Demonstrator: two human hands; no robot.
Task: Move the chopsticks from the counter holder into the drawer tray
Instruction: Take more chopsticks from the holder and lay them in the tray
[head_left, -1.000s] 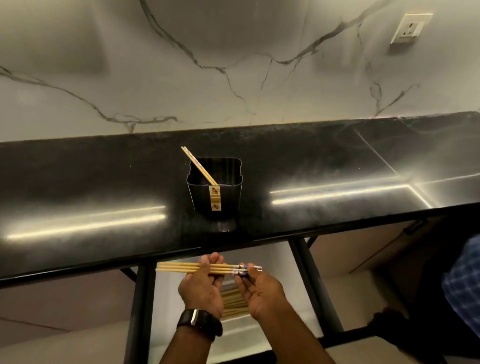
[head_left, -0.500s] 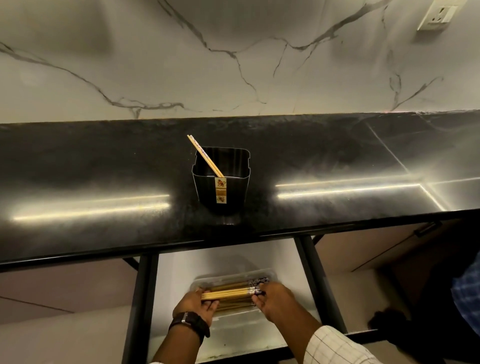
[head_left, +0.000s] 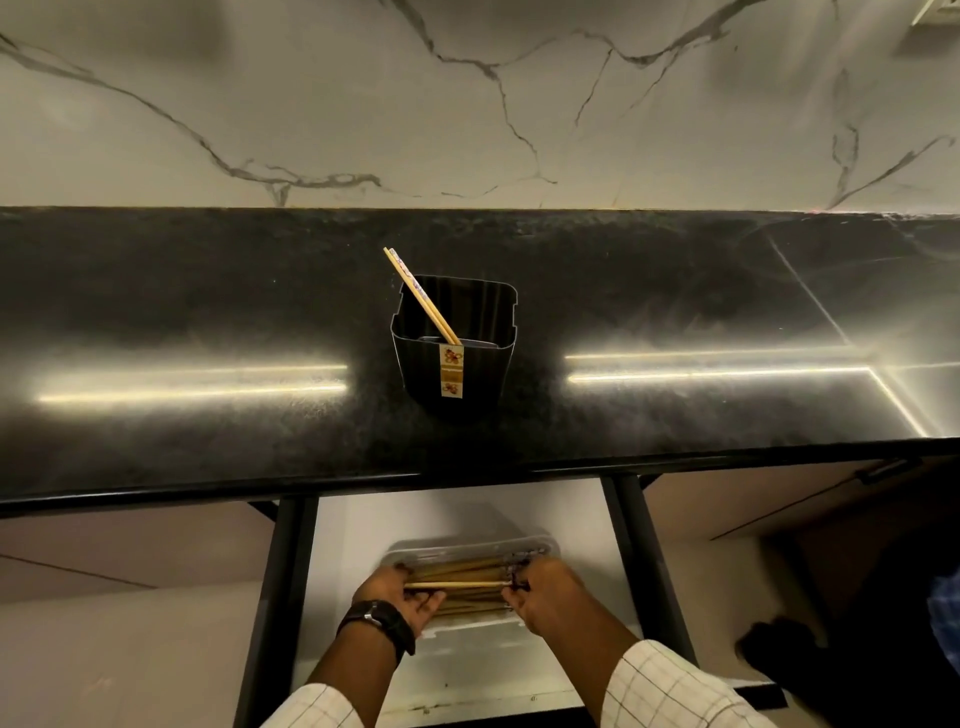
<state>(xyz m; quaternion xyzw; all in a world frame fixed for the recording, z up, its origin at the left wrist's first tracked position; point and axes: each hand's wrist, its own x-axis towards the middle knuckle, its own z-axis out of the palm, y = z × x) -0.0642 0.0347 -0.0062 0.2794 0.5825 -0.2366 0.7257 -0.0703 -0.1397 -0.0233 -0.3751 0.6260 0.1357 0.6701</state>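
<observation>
Black holder (head_left: 454, 343): mid tabletop (head_left: 208, 322), one pair of chopsticks (head_left: 421, 295) leaning at its left rim. Clear tray (head_left: 470, 551): in open drawer (head_left: 467, 665) below the front edge, holding chopstick bundle (head_left: 457, 574). Left hand (head_left: 400, 597) and right hand (head_left: 543, 590): each grasping one end of a chopstick pair (head_left: 452, 585) over the tray.

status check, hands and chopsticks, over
Left hand and right hand hold a chopstick pair by its ends over the drawer tray. One pair left in the holder. Nothing blocking.
</observation>
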